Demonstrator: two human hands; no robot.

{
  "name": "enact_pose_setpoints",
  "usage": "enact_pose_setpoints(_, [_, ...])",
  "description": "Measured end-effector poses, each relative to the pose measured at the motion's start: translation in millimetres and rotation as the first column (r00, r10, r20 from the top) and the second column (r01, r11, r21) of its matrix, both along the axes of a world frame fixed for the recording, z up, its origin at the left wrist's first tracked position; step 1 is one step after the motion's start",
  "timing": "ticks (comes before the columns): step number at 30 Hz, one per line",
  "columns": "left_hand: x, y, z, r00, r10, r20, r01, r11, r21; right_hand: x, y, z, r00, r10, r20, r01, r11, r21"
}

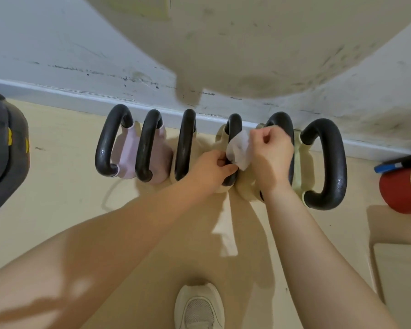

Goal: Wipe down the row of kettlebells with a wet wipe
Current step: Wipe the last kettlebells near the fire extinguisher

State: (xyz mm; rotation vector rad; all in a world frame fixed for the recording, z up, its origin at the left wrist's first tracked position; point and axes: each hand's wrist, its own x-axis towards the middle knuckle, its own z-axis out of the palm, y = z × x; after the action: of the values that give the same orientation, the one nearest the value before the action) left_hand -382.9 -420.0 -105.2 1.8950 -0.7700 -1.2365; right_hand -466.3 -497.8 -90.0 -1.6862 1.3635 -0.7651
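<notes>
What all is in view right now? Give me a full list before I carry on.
kettlebells: six, black handles, two pink bodies at left and cream bodies on the rest, in a row along the wall
wet wipe: one, white, wrapped on the fourth handle from the left
fire extinguisher: one, red, lying at the right edge
dark object: one, black with yellow marks, left edge, cannot tell what it is
board: one, cream, flat at lower right
shoe: one, white, bottom centre
left hand: one, fingers gripping the fourth handle
right hand: one, fingers pinching the wipe
</notes>
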Motion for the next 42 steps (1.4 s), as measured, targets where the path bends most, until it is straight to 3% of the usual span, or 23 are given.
enact_pose_setpoints(5, [0, 0, 0, 0.998, 0.029, -0.050, -0.029, 1.000, 0.003, 1, -5, 19, 0.957, -0.199, 0.210, 0.220, 0.972, -0.082])
enact_pose_setpoints(11, [3, -2, -2, 1.000, -0.024, -0.013, 0.024, 1.000, -0.001, 10, 17, -4, 0.992, 0.008, 0.128, -0.011, 1.000, 0.023])
enact_pose_setpoints(14, [4, -2, -1, 0.999, -0.051, 0.004, 0.051, 0.999, 0.001, 11, 18, -13, 0.989, 0.127, -0.081, -0.127, 0.992, 0.001])
enact_pose_setpoints(16, [5, -1, -1, 0.999, -0.049, -0.011, 0.049, 0.999, -0.004, 12, 14, -16, 0.982, 0.134, -0.132, -0.133, 0.991, 0.011])
enact_pose_setpoints(19, [5, 0, -2, 0.999, -0.053, -0.014, 0.052, 0.998, -0.016, 8, 21, -17, 0.990, 0.140, 0.014, -0.141, 0.976, 0.166])
enact_pose_setpoints(28, [5, -1, 1, 0.998, -0.054, 0.013, 0.055, 0.998, -0.018, -1, 37, -22, 0.965, -0.078, 0.249, 0.034, 0.984, 0.177])
enact_pose_setpoints(32, [4, -1, -1, 0.999, -0.038, 0.001, 0.038, 0.999, -0.010, -2, 41, -23, 0.983, -0.011, 0.183, 0.007, 1.000, 0.023])
enact_pose_setpoints(38, [4, -1, -1, 0.999, -0.043, -0.005, 0.043, 0.999, -0.020, 12, 21, -29, 0.994, 0.001, 0.105, -0.007, 0.998, 0.060])
enact_pose_setpoints(42, [5, -1, 1, 0.996, -0.079, 0.049, 0.080, 0.997, -0.019, 7, 31, -33, 0.988, 0.144, 0.059, -0.142, 0.989, -0.039])
